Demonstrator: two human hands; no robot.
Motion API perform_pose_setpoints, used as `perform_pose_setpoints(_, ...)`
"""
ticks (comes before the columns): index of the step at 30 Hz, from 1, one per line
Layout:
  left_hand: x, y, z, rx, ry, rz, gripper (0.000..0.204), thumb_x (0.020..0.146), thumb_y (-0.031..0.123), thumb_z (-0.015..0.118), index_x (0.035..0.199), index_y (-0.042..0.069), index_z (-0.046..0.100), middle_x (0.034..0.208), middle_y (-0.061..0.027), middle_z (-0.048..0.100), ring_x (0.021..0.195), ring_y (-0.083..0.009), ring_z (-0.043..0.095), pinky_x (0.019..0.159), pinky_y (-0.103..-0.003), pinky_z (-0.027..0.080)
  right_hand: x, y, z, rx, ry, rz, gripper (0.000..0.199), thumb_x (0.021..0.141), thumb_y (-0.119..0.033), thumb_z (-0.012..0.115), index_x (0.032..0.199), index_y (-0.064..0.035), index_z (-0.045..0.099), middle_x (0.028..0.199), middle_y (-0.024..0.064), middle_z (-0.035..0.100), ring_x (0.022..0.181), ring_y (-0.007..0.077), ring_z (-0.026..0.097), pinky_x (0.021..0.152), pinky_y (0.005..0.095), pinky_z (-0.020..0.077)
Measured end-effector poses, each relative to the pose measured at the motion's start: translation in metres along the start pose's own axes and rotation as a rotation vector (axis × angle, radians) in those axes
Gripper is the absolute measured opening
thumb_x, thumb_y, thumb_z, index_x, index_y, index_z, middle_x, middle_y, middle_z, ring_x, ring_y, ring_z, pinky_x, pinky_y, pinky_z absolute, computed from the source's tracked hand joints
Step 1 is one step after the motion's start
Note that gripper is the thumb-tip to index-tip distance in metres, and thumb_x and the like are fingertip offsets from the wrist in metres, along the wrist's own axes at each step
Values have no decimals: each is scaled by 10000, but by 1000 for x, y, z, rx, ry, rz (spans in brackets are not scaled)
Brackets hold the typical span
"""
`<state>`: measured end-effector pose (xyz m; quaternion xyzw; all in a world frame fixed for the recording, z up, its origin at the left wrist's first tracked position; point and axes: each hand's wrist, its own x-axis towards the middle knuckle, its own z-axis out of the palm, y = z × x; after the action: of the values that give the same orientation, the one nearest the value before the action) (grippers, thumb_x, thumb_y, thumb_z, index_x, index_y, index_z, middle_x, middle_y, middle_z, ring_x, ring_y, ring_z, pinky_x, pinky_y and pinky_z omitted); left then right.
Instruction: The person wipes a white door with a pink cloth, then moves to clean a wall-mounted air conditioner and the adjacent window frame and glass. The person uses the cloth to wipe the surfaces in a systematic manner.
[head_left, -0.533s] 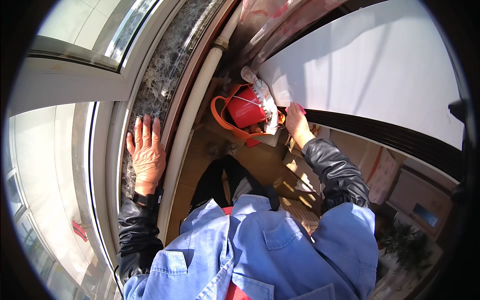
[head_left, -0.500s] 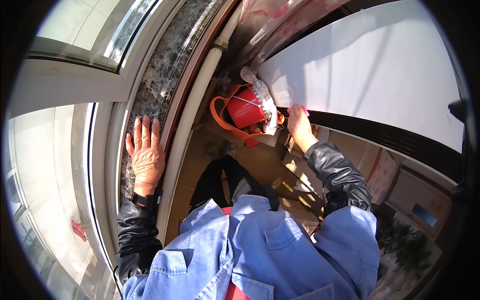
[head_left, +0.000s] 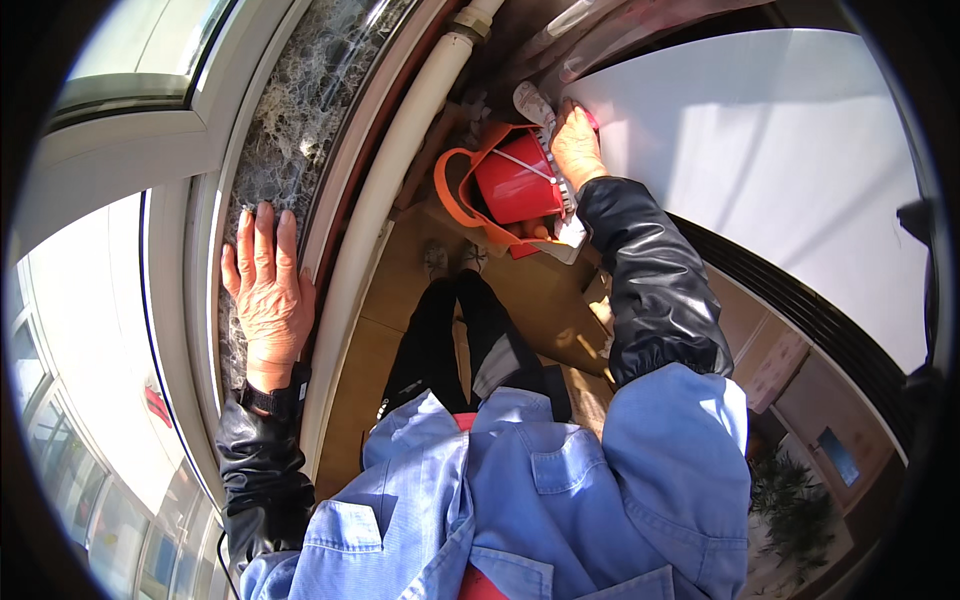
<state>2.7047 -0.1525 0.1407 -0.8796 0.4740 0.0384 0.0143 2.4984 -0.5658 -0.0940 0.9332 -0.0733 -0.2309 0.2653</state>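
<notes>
Fingers stretched out, my left hand (head_left: 268, 292) lies flat on the dark marbled stone windowsill (head_left: 300, 140). My right hand (head_left: 577, 146) is closed around a small pink thing (head_left: 592, 120), mostly hidden by the fingers; its kind cannot be made out. That hand is at the left edge of a large white panel (head_left: 740, 130), with the pink thing against it. Just left of my right hand, an orange basket (head_left: 457, 190) with a looped handle holds a red bucket (head_left: 515, 188). A white patterned item (head_left: 533, 102) sticks up beside the bucket.
A pale pipe (head_left: 410, 130) runs along the sill's edge. White window frames (head_left: 150, 150) stand at the left. Dark slats (head_left: 790, 290) border the panel's near edge. A leafy plant (head_left: 790, 510) stands at the lower right, and a sheer curtain (head_left: 640, 25) hangs at the back.
My right hand has moved away from me and slightly left along the panel's edge, with the pink thing in it. My left hand stays flat on the sill. The whole view has shifted a little.
</notes>
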Motion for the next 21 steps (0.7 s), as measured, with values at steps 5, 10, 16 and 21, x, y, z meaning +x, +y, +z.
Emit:
perform_pose_setpoints(5, 0, 1, -5, -8, 10, -5, 840, 805, 93, 682, 1580, 162, 367, 1626, -102, 373, 1525, -301, 308, 1238, -537, 159, -77, 6, -5, -66, -218, -152, 427, 940, -252, 562, 1293, -55, 700, 1471, 153, 565, 1453, 377, 402, 1188, 510, 272)
perform_pose_setpoints(10, 2, 1, -6, -25, 26, 7, 841, 818, 101, 679, 1588, 162, 348, 1653, -100, 338, 1533, -295, 295, 1239, -541, 153, -167, 27, -39, -14, -336, -258, 429, 920, -255, 541, 1212, 15, 701, 1362, 184, 601, 1404, 374, 428, 1180, 492, 315)
perform_pose_setpoints(16, 0, 3, -8, -8, 59, 15, 850, 817, 84, 657, 1599, 159, 331, 1663, -94, 324, 1539, -293, 284, 1234, -544, 155, -229, 104, -122, 99, 292, 102, 502, 852, -114, 590, 1325, 53, 602, 1476, 194, 533, 1453, 339, 425, 1136, 459, 395)
perform_pose_setpoints(21, -3, 2, -7, -19, 76, 32, 866, 819, 62, 637, 1614, 156, 305, 1670, -98, 307, 1555, -303, 250, 1234, -552, 144, -226, 98, -121, 42, 164, 15, 505, 887, -163, 567, 1341, 54, 618, 1487, 212, 534, 1446, 356, 436, 1199, 447, 334)
